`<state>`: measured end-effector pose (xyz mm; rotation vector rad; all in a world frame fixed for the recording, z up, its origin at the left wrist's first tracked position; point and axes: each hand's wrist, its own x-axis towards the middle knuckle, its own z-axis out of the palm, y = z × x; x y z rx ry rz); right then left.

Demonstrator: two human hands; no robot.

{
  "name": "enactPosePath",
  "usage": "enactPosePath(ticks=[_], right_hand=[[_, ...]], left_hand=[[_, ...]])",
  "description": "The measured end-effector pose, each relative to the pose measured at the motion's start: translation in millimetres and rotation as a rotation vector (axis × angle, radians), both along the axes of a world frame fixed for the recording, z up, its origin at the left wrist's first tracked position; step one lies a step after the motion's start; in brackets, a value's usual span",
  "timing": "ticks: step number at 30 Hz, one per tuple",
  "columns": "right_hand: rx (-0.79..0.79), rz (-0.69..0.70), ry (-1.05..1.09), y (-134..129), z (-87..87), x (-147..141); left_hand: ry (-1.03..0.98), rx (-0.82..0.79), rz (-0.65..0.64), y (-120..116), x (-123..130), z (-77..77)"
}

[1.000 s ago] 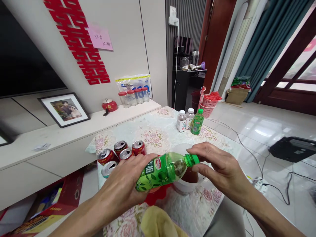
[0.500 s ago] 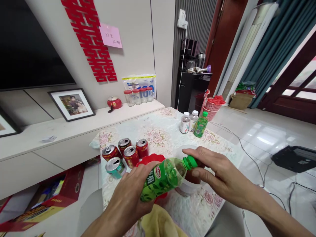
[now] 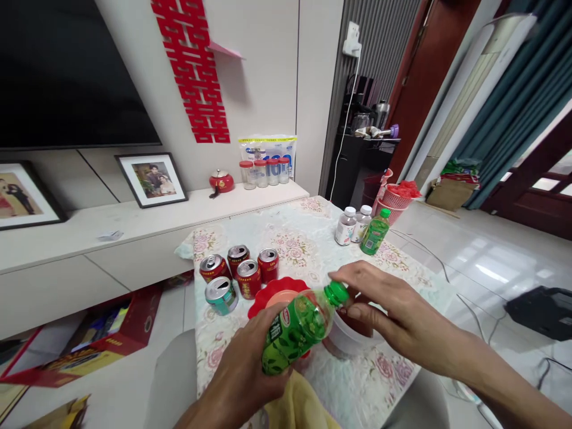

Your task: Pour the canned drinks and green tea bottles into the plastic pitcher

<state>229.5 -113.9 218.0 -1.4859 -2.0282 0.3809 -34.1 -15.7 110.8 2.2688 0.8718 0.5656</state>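
Note:
My left hand point(image 3: 254, 363) is wrapped around a green-labelled clear plastic bottle point(image 3: 295, 328), which tilts up to the right. The fingers and thumb of my right hand point(image 3: 379, 298) are bent around its green cap point(image 3: 336, 294), which sits on the neck. Behind and below the bottle neck stands a whitish tub point(image 3: 344, 345) with something reddish-brown inside, partly hidden by my hands. A red scalloped dish point(image 3: 263, 298) lies partly behind the bottle.
Several opened drink cans point(image 3: 249, 277) stand left on the floral tablecloth point(image 3: 308, 244). Two white-capped bottles point(image 3: 345, 226) and another green bottle point(image 3: 375, 232) stand at the far right. A yellow cloth point(image 3: 299, 405) lies at the near edge. Red-lidded jars point(image 3: 260, 174) line the cabinet behind.
The view has shifted left, so things appear farther right. The bottle stays in my left hand, and my right hand remains at its cap, which is still on.

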Motion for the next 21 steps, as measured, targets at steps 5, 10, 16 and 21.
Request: enactPosePath(ticks=[5,10,16,21], right_hand=[[-0.214,-0.115,-0.006,12,3.3,-5],[-0.177,0.002,0.017,21,11.0,-11],[-0.212,-0.067,-0.039,45,6.3,-22],[-0.232,-0.113,-0.038,72,15.0,-35]], left_hand=[[-0.059,-0.027,0.026,-4,0,-13.0],[-0.119,-0.089,0.072,-8,1,-12.3],[-0.129,-0.08,0.173,-11,0,-16.3],[-0.163,-0.045,0.283,-5,4,-24.2]])
